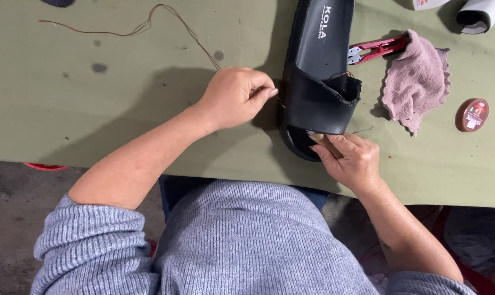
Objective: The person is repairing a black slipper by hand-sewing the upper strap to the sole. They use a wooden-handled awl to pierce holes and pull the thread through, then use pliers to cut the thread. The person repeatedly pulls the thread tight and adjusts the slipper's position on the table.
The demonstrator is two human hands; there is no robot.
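My left hand [237,97] pinches brown thread [143,26] beside the black slide sandal [315,82]; my right hand [350,158] grips its toe end on the green table [94,109]

Matt black slide sandal [318,82] (perhaps rubber); fuzzy pink cloth [416,79].

A shoe-repair workbench, as I see it through the head camera. The olive-green cloth-covered table [94,109] is stained with dark spots. On it lie a black slide sandal [318,71] with a torn strap edge, a length of brown thread [149,24], red-handled snips [375,50], a crumpled pinkish rag [416,82] and a small round brown tin [472,114]. Bare grey concrete floor [7,202] shows below the table edge. I read these hand tools and the worn surface as a small cobbler's workshop.
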